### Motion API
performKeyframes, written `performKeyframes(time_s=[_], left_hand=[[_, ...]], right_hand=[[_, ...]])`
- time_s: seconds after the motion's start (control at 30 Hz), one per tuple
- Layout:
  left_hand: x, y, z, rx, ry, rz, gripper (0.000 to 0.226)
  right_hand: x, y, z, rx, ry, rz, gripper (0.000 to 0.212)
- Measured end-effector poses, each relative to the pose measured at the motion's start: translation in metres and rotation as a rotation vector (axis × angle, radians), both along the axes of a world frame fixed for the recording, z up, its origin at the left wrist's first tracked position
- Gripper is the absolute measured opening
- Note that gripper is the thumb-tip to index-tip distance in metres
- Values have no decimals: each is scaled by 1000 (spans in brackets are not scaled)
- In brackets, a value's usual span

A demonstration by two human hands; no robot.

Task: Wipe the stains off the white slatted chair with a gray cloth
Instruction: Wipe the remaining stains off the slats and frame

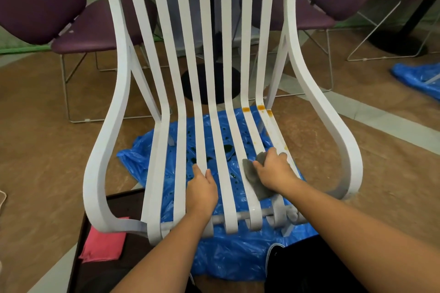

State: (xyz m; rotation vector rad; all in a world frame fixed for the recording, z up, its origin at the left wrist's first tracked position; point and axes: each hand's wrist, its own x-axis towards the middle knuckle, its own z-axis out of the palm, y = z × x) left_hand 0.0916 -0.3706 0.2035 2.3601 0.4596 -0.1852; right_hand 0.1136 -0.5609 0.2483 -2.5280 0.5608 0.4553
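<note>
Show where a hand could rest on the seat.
Free: the two leftmost slats, between the left armrest and the left hand; the slat between both hands. Crowded: right slats, under the right hand and gray cloth.

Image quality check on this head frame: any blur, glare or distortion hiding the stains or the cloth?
Head view: soft, even light, no hard shadows; slightly soft overall, yet the orange stains and the gray cloth under the right hand read clearly; small glints on the blue plastic sheet hide nothing; wide-angle stretch enlarges the forearms at the bottom edge.
</note>
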Motion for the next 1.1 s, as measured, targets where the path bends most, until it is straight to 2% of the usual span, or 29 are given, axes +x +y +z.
performKeyframes(time_s=[0.07, 0.17, 0.3, 0.53, 0.6, 0.73, 0.87, 0.93, 1.1], left_hand=[[0, 0, -1, -2, 0, 1, 58], [0, 1, 0, -3, 7, 1, 58], [0, 1, 2, 3, 5, -8, 59], [-2, -1, 5, 2, 14, 8, 60], [-3, -1, 5, -27, 9, 23, 59], [-4, 1, 5, -63, -14, 32, 59], [-4, 1, 5, -81, -28, 32, 58], [-5, 1, 6, -90, -34, 31, 58], [-5, 2, 4, -98, -33, 19, 58]], right_hand=[[1, 2, -5, 42, -4, -71, 59], [-8, 12, -21, 49, -45, -88, 51], [-27, 16, -43, -98, -186, -81, 38], [-57, 6, -42, -97, -124, -49, 34], [-75, 8, -47, -67, -204, -107, 31], [-115, 18, -69, 110, -497, -244, 25], [-142, 23, -91, 212, -477, -325, 53], [-146, 27, -96, 242, -486, -361, 58], [-137, 30, -86, 299, -545, -424, 20]])
